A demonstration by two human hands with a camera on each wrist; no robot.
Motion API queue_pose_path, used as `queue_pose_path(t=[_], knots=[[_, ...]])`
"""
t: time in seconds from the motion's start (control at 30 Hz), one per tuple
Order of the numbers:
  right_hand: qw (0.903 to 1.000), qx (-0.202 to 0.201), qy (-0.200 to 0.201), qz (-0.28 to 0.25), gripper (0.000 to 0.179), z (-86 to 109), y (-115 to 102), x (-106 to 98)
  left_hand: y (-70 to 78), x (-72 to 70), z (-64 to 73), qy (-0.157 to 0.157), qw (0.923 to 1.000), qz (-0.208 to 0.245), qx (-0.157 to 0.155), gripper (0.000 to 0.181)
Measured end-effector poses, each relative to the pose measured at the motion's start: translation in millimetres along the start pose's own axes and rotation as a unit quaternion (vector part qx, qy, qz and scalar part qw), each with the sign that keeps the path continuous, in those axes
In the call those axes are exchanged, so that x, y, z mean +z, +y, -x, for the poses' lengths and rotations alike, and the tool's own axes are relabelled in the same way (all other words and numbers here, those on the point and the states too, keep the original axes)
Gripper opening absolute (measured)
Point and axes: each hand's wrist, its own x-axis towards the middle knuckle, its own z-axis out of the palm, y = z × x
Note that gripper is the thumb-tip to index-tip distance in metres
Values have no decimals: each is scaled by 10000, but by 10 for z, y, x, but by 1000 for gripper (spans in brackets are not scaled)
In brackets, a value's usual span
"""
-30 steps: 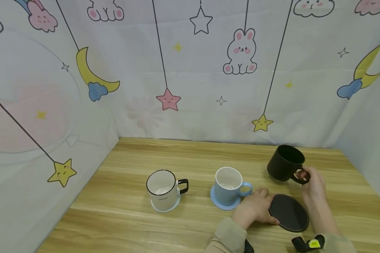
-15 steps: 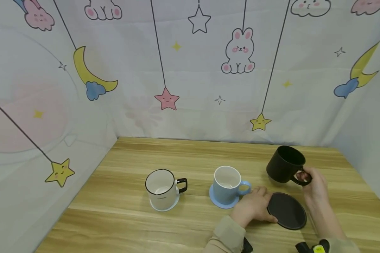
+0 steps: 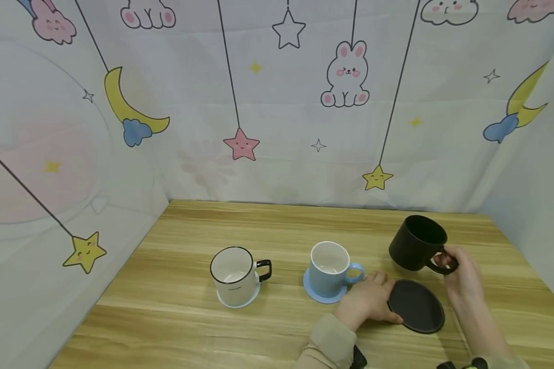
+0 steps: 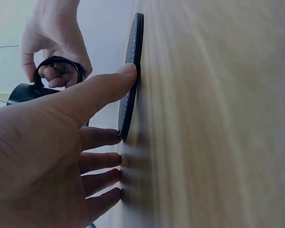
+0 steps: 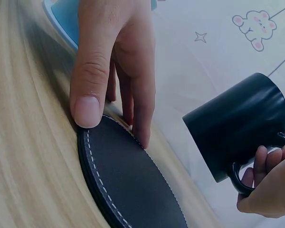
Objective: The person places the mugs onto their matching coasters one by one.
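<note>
In the head view my left hand (image 3: 368, 300) lies at the left side of a round black coaster (image 3: 416, 306) flat on the table. In the left wrist view its thumb and index finger hold the rim of the coaster (image 4: 129, 97) from two sides; the other fingertips reach the tabletop. My right hand (image 3: 461, 274) grips the handle of a black mug (image 3: 415, 243), tilted behind the coaster. The right wrist view shows this mug (image 5: 240, 126) raised off the table, with pale stitching round the coaster (image 5: 133, 175).
A blue mug (image 3: 328, 277) stands on a blue coaster (image 3: 315, 293), close to my left fingertips. Further left, a white mug (image 3: 233, 279) with a black rim sits on a pale coaster (image 3: 237, 305). A patterned cloth (image 3: 277, 102) hangs behind the wooden table (image 3: 189, 343).
The black mug has shifted slightly right and nearer with my right hand. My left hand keeps its place at the black coaster. The whole head view has drifted a little left.
</note>
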Motion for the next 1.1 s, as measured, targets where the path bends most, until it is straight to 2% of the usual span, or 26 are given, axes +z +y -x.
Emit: queue_pose_path(t=[0.87,1.1], knots=[[9990,106,-433,7,52,201,-62,-103,-18,36,-15,113,9998,-57,125,83],[9988,206,-427,-93,52,243,-73,-136,-16,29,-7,82,9999,-71,126,83]])
